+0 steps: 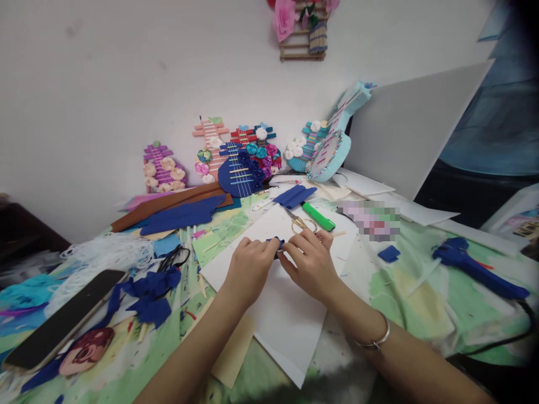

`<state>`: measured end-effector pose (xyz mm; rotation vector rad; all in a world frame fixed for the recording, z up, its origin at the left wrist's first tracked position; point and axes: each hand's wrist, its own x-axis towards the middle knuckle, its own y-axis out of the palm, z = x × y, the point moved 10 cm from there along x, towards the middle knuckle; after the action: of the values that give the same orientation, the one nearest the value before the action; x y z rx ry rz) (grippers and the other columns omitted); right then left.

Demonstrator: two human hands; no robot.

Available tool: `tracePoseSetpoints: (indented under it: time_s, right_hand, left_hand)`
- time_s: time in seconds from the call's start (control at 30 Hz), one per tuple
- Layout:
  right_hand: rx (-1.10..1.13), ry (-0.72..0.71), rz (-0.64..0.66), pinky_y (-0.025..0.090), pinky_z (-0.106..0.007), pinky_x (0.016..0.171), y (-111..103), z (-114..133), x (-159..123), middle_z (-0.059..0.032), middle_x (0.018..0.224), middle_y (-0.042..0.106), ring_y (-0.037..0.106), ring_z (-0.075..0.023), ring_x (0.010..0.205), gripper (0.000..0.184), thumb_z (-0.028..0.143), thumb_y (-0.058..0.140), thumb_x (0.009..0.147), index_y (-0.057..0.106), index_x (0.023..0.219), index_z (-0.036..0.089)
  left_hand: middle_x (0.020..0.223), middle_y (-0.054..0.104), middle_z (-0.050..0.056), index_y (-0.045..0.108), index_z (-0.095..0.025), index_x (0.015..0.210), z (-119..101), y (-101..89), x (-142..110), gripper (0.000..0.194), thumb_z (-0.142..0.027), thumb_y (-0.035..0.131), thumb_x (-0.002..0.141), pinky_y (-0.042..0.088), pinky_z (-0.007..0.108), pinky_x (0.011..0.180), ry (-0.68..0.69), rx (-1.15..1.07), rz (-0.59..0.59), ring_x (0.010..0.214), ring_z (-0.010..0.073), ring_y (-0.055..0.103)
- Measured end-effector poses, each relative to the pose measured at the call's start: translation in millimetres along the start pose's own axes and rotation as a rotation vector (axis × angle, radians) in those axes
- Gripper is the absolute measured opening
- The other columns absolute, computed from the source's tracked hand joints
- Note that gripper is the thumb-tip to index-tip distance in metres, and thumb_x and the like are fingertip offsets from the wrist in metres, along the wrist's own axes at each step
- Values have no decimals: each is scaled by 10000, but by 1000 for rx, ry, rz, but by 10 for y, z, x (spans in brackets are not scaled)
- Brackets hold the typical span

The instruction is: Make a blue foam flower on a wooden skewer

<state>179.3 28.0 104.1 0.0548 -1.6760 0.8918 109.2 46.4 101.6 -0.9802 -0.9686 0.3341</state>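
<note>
Both hands meet over a white sheet of paper. Closed in a pinch, my left hand grips one side of a small dark blue piece of crepe paper. My right hand pinches the same piece from the other side, and the fingers hide most of it. A thin pale stick shows just beyond the right fingers; whether they hold it I cannot tell. Gold-handled scissors lie just past the right hand, beside a green marker-like tool. Behind them rests a folded blue crepe paper piece.
A blue glue gun with a black cord lies at right, near a small blue square. At left are a phone, white string and blue scraps. Decorated lute-shaped crafts lean against the wall.
</note>
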Motion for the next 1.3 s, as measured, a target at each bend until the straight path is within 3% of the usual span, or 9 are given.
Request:
tracePoseSetpoints:
  time_s: [0.37, 0.67, 1.3]
  right_hand:
    - [-10, 54, 33, 234, -380, 764, 45, -69, -1, -29, 683, 573, 474, -176, 755, 203, 264, 529, 876, 587, 709, 165]
    - [-1, 98, 51, 222, -373, 750, 63, -122, 7, -32, 690, 581, 483, -181, 764, 202, 265, 538, 871, 585, 700, 168]
    - [167, 230, 103, 223, -366, 784, 119, -283, -11, -13, 657, 616, 517, -167, 731, 189, 269, 582, 819, 595, 662, 165]
  left_hand:
    - [631, 594, 32, 559, -152, 864, -90, -65, -41, 144, -81, 436, 885, 355, 321, 610, 46, 101, -101, 631, 199, 528]
    - [702, 606, 62, 576, -157, 785, 5, 29, -32, 149, -104, 474, 879, 387, 329, 665, -20, 75, -84, 718, 209, 489]
    - [760, 645, 70, 613, -148, 888, 108, 21, -73, 178, -214, 451, 921, 397, 352, 747, -14, -103, -106, 804, 221, 484]
